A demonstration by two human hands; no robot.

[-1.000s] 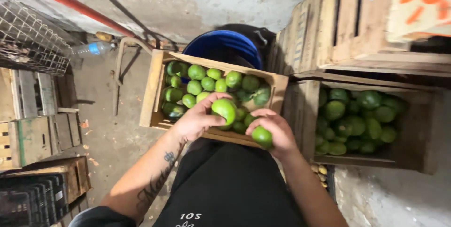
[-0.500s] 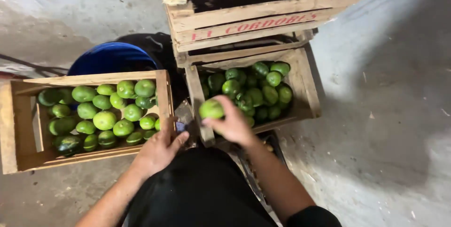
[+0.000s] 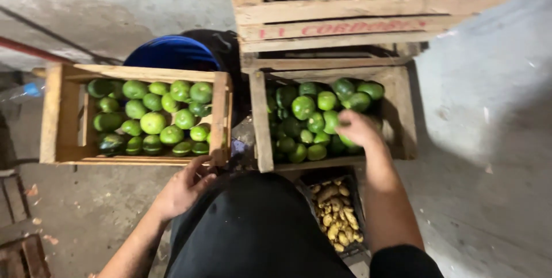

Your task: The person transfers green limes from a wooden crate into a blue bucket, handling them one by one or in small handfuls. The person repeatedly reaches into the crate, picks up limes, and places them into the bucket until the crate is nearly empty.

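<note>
A round green fruit (image 3: 348, 139) is being clasped by the right hand (image 3: 357, 128) inside the right slatted wooden crate (image 3: 262, 134), while the left hand (image 3: 183, 189) is being held empty and loosely open near the left slatted wooden crate (image 3: 53, 118).

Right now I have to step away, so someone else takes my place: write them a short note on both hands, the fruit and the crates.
Left hand: empty, fingers loosely curled, by the near corner of the left wooden crate.
Right hand: palm down on the green fruit in the right wooden crate; whether it grips one cannot be told.
Both crates hold green citrus. A dark crate of small yellowish tubers sits below the right crate.
Done: fruit lies in both crates.
Left: cannot be judged from this view.
</note>
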